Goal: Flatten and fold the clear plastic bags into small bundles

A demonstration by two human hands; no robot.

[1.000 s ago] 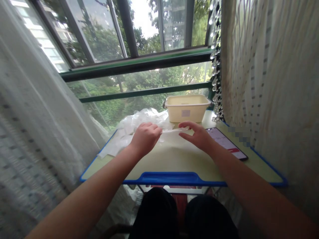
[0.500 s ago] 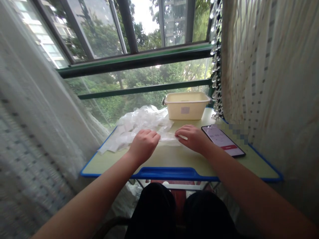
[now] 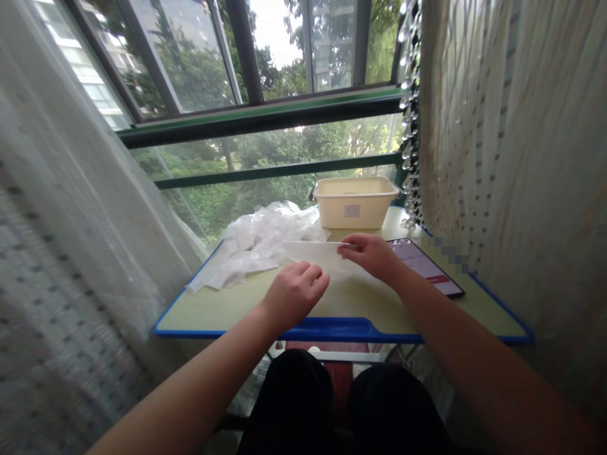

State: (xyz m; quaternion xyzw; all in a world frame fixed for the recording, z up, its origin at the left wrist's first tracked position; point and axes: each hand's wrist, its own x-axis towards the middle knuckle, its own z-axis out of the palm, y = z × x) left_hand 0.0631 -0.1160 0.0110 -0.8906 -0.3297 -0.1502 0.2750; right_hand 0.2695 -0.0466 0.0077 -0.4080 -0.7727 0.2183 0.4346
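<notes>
A thin translucent plastic bag (image 3: 315, 251) hangs from my right hand (image 3: 372, 254), whose thumb and fingers pinch its right end. Its upper edge shows as a straight pale line running left from the fingertips. My left hand (image 3: 298, 292) is just in front of the bag, lower and nearer to me, with its fingers curled in. Whatever those fingers may hold is hidden from view. Behind and to the left, a loose heap of crumpled clear plastic bags (image 3: 265, 230) lies on the table (image 3: 213, 309).
At the back of the table stands a cream plastic basin (image 3: 353, 212) with a label on its front. A phone (image 3: 429, 268) showing a timer lies by my right forearm. Curtains (image 3: 516, 158) hang on both sides, and a window rail (image 3: 279, 170) runs behind.
My right hand has raised the bag's edge off the table. My left hand has slid to the right and toward me, away from its place at the bag's left end.
</notes>
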